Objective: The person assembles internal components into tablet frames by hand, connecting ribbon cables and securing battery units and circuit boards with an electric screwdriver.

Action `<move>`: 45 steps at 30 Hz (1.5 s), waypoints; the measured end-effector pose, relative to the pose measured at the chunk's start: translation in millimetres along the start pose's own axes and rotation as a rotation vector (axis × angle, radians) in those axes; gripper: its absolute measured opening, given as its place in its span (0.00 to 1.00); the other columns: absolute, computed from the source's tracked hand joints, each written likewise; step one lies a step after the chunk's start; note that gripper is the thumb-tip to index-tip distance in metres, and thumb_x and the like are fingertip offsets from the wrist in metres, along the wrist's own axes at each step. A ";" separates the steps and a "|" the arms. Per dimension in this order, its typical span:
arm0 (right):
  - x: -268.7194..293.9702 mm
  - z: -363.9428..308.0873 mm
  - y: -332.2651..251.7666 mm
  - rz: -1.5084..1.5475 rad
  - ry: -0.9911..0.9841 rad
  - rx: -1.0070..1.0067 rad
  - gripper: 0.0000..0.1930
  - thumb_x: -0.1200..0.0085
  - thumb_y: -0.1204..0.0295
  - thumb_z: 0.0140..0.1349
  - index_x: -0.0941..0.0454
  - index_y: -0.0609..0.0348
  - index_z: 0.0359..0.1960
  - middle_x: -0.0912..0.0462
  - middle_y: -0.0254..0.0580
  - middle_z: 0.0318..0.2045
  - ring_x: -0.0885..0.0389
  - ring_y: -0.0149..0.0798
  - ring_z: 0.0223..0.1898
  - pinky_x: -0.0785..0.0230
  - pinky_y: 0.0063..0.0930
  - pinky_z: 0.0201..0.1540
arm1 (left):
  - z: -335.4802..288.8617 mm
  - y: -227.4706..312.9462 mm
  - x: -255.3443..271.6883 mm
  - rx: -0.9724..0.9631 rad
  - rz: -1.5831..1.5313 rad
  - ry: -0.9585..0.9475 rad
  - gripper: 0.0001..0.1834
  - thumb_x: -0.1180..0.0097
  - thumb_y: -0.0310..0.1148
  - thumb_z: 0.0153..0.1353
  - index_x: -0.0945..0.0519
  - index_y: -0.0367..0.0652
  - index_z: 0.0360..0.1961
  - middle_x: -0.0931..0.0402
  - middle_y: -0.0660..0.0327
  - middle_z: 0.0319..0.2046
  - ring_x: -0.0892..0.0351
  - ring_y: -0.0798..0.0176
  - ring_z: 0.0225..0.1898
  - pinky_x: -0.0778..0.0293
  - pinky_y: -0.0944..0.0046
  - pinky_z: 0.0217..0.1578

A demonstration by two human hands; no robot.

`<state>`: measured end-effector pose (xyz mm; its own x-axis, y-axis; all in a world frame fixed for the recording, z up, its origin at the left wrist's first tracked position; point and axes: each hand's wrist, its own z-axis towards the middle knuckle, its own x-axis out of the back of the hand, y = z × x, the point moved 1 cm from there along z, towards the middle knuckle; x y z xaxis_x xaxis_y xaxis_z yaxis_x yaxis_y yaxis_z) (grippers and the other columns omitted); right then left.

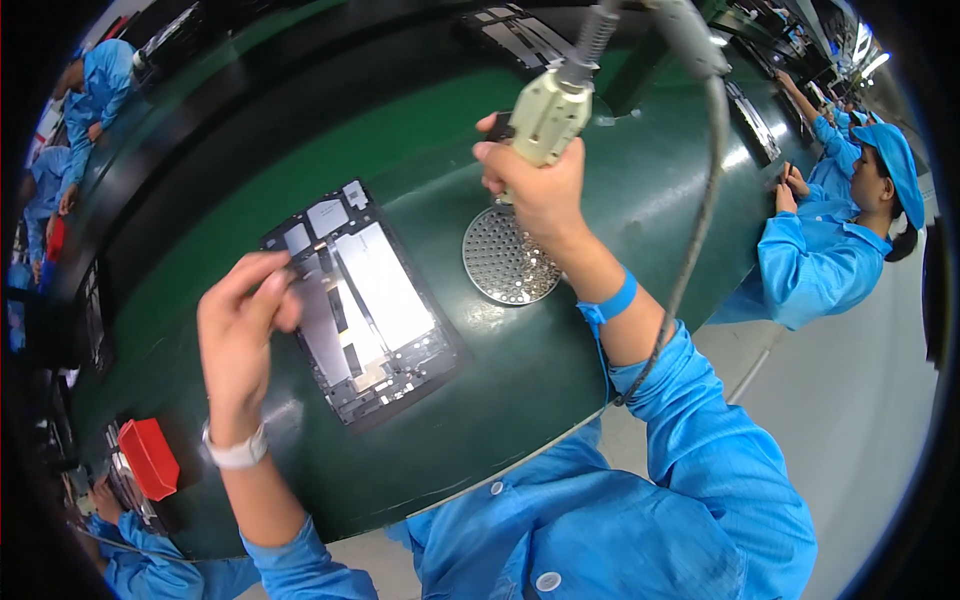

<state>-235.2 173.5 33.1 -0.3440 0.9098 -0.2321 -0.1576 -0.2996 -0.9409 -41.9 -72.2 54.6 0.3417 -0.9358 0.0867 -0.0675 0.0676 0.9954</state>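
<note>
Gripping a power driver (550, 118), right hand (540, 187) is hovering right of opened tablet (390, 285); curled left hand (240, 325), contents unclear, is hovering nearer, leftward.

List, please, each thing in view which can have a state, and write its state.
Left hand: fingers bent, blurred; any hold unclear.
Right hand: closed around the electric screwdriver.
Electric screwdriver: held; running or not, cannot tell.
Tablet-like device: lying flat, inner parts exposed.
Round tray: perforated, partly covered with small metal pieces.
Blue wristband: worn.
</note>
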 end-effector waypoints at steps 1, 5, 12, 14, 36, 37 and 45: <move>2.9 -0.4 -4.3 0.008 0.014 0.032 0.10 0.40 0.82 0.54 0.22 0.68 0.39 0.24 0.35 0.21 0.27 0.27 0.17 0.35 0.21 0.21 | 14.1 -1.7 -16.6 0.086 -0.067 0.081 0.10 0.44 0.27 0.68 0.19 0.29 0.45 0.22 0.62 0.36 0.25 0.73 0.30 0.28 0.72 0.35; 10.0 -8.5 -22.1 0.009 0.019 0.105 0.11 0.40 0.83 0.54 0.23 0.68 0.40 0.24 0.35 0.21 0.27 0.27 0.17 0.34 0.21 0.21 | 65.0 -19.3 -38.3 -0.036 0.100 0.020 0.13 0.38 0.24 0.63 0.19 0.32 0.47 0.19 0.63 0.39 0.23 0.72 0.39 0.26 0.72 0.40; 16.1 -18.0 -23.5 0.019 0.036 0.113 0.13 0.39 0.83 0.53 0.23 0.68 0.41 0.24 0.35 0.23 0.27 0.26 0.18 0.35 0.21 0.21 | 102.8 -9.0 -57.4 0.093 0.405 0.009 0.12 0.36 0.23 0.60 0.16 0.31 0.45 0.17 0.60 0.35 0.20 0.69 0.33 0.24 0.71 0.35; 18.0 -18.0 -27.6 -0.026 0.004 0.141 0.13 0.39 0.83 0.53 0.23 0.68 0.41 0.23 0.35 0.23 0.27 0.26 0.18 0.35 0.20 0.21 | 106.5 -13.6 -56.6 -0.041 0.509 0.004 0.11 0.35 0.23 0.58 0.15 0.30 0.42 0.17 0.58 0.35 0.19 0.67 0.33 0.24 0.70 0.35; -56.3 -76.5 -36.0 0.153 -0.212 -0.077 0.12 0.45 0.83 0.55 0.25 0.68 0.43 0.24 0.40 0.21 0.28 0.30 0.18 0.32 0.25 0.22 | -15.3 -30.5 -88.8 -0.174 0.536 -0.096 0.08 0.41 0.28 0.59 0.14 0.37 0.35 0.20 0.52 0.29 0.19 0.46 0.34 0.26 0.55 0.36; -59.8 -77.6 -30.7 0.114 -0.212 -0.054 0.12 0.45 0.84 0.55 0.25 0.68 0.43 0.23 0.40 0.22 0.27 0.30 0.18 0.32 0.25 0.22 | -11.2 -33.9 -86.5 -0.144 0.518 -0.152 0.09 0.44 0.28 0.61 0.14 0.38 0.36 0.20 0.53 0.32 0.20 0.46 0.37 0.26 0.54 0.39; -64.9 -77.8 -11.8 0.023 -0.217 -0.007 0.11 0.45 0.84 0.55 0.26 0.68 0.41 0.24 0.39 0.22 0.27 0.30 0.19 0.32 0.25 0.22 | -11.0 -36.6 -91.7 -0.082 0.548 -0.134 0.09 0.45 0.29 0.61 0.14 0.39 0.36 0.19 0.56 0.36 0.20 0.48 0.42 0.26 0.52 0.43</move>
<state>-139.1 140.2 40.0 -0.5387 0.8196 -0.1953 -0.1418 -0.3167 -0.9379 -60.5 14.9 10.7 0.1549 -0.7917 0.5909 -0.1263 0.5773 0.8067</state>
